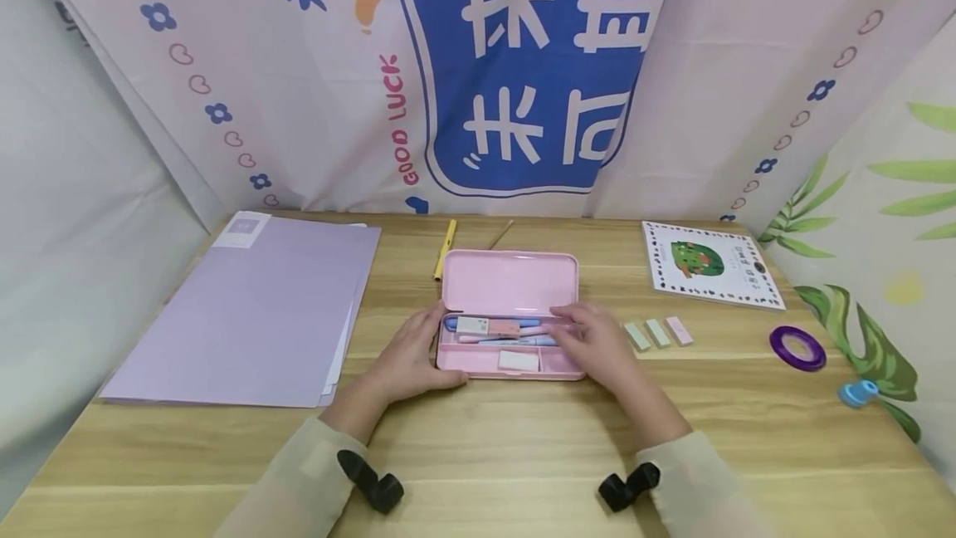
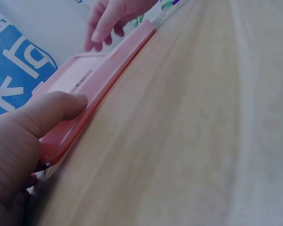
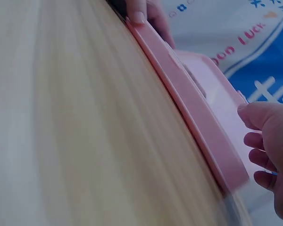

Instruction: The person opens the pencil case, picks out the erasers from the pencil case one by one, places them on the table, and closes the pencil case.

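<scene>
Pink pencil case [image 1: 511, 282] at 12 o'clock, lid up; left hand [image 1: 409, 362] grips its 9 o'clock end, right hand [image 1: 600, 349] loose at 3, can't really tell if touching. Lopsided tug could tip out the pens [image 1: 529, 341].

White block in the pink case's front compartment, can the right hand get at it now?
Probably yes: the lid is open, nothing seems to cover the white block, and the right hand looks empty, at the right end of the pink case.

Curtained study nook: wooden desk [image 1: 515, 447], pencil case [image 1: 511, 282], booklet [image 1: 713, 266], printed cloth [image 1: 321, 106].
</scene>
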Demonstrator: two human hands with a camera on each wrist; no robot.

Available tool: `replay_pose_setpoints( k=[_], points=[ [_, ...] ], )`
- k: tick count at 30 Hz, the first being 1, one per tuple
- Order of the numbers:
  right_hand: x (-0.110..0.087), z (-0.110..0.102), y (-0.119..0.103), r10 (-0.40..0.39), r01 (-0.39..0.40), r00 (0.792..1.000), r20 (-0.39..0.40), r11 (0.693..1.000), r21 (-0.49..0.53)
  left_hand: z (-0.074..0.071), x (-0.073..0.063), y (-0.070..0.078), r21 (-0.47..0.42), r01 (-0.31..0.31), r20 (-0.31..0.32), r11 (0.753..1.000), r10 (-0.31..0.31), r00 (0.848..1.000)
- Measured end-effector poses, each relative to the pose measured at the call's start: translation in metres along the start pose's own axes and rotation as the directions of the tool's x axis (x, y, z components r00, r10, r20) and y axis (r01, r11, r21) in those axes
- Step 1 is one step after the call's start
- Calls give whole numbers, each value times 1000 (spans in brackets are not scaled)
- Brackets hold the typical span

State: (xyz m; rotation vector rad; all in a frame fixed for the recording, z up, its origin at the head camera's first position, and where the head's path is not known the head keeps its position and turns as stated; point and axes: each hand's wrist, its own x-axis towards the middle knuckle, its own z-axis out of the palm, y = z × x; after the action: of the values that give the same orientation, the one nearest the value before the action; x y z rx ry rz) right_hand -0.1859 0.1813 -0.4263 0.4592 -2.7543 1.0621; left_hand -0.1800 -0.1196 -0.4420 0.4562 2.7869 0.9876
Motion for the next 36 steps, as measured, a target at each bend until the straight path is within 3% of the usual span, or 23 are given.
replay_pose_setpoints(
  k=[8, 16, 25, 31, 36],
  points=[
    [14, 27, -21, -126, 129, 990, 55, 991, -38, 1, 0, 2, 2, 1, 14, 1000, -1, 1000],
    [20, 35, -29, -108, 130, 983, 150, 981, -141, 2, -1, 2, -3, -5, 14, 1000, 5, 1000],
    [14, 20, -31, -177, 184, 983, 54, 961, -207, 4, -1, 1, 0, 8, 16, 1000, -8, 1000],
    [3, -11, -5, -47, 41, 998, -29, 983, -180, 2, -1, 2, 0, 6, 9, 1000, -6, 1000],
    [-11, -42, 29, 87, -105, 990, -113, 981, -165, -1, -2, 3, 4, 16, 15, 1000, -17, 1000]
  ],
)
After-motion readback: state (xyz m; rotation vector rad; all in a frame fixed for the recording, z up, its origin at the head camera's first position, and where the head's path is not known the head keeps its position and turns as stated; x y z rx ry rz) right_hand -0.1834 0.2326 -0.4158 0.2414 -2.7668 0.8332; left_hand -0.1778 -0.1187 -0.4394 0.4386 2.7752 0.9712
